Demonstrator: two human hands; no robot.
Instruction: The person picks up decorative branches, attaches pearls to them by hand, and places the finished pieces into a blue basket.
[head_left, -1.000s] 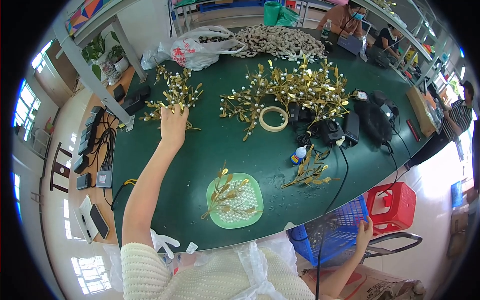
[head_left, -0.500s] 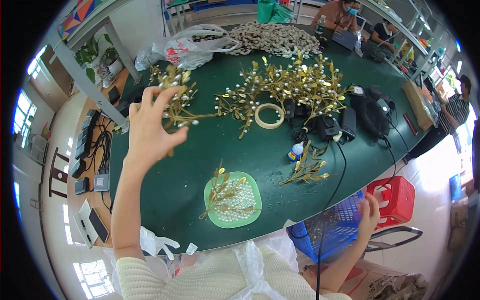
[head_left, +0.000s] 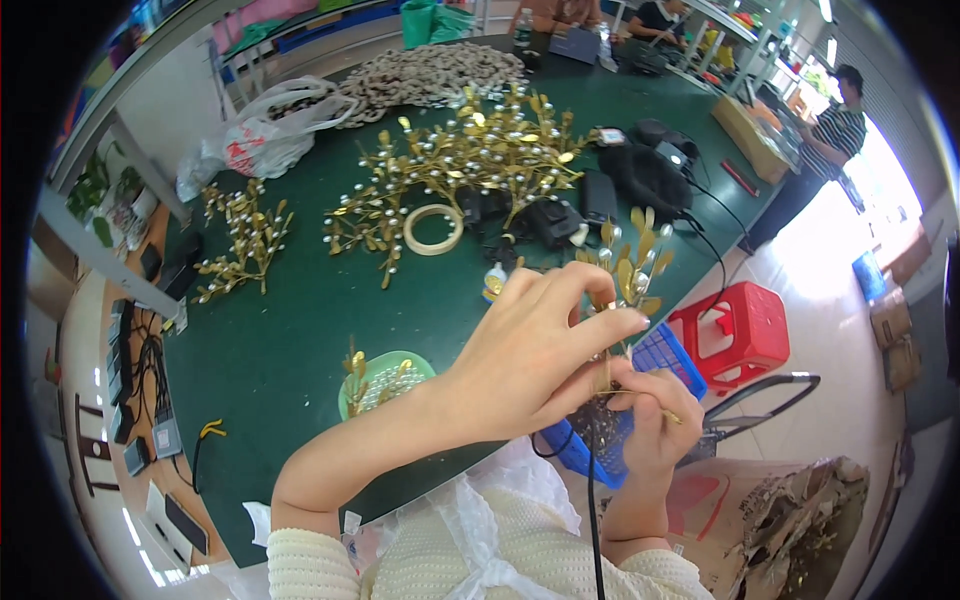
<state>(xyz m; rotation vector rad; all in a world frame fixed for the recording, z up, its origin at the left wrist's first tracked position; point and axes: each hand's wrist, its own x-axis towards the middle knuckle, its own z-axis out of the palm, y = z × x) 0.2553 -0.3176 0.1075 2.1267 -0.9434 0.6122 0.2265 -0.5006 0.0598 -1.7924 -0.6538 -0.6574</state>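
Note:
A gold leafy sprig point(head_left: 640, 265) stands up between my two hands over the table's right front edge. My left hand point(head_left: 535, 345) reaches across from the left, its fingers closed on the sprig's lower part. Just below it, my right hand point(head_left: 655, 420) pinches the thin gold stem; the exact grip is partly hidden by the fingers. A light green dish point(head_left: 414, 359) with white pearl beads point(head_left: 402, 377) sits left of my left hand, partly covered by my forearm. Another gold sprig point(head_left: 356, 375) rests in that dish. A small glue bottle point(head_left: 493, 282) stands behind my left hand.
Gold branches with pearls point(head_left: 480, 150) are heaped at mid-table, with a smaller bunch point(head_left: 245, 240) leftward. A tape roll point(head_left: 409, 240) and black devices point(head_left: 550, 220) lie near. A blue crate point(head_left: 668, 352), red stool point(head_left: 740, 330) and hanging black cable point(head_left: 597, 500) are at right.
My left hand has moved from the left-hand bunch across to the right, its spread fingers now closed. My right hand has risen to meet it, with a sprig between them. The view has shifted right.

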